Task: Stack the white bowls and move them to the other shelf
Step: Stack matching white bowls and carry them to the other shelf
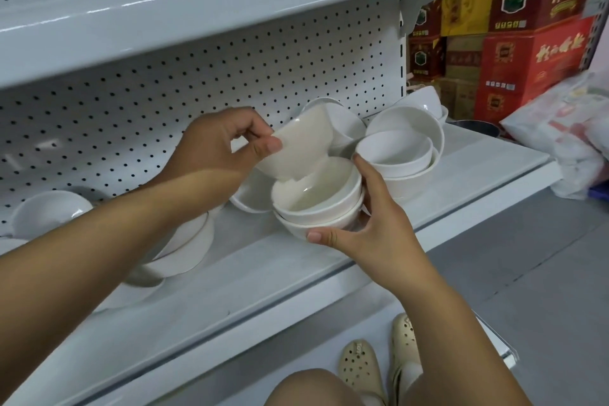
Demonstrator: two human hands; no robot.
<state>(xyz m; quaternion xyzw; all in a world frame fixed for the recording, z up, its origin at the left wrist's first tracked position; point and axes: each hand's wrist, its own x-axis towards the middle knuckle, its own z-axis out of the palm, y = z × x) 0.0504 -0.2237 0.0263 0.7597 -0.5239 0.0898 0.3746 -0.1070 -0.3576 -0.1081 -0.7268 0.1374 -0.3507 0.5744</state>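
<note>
Pinches tilted bowl [298, 142] in left hand [214, 148] just above stack [316, 208]; cups stack, two bowls nested, in right hand [375, 227]. Leaves loose bowls [395, 150] left and right of stack unstacked; transfer not yet begun.

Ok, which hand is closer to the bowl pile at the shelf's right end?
Right. The right hand holds a stack just beside that pile; the left hand pinches a tilted bowl farther left.

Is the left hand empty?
No, the left hand pinches a tilted white bowl by its rim, over the bowl stack that the right hand grips.
</note>
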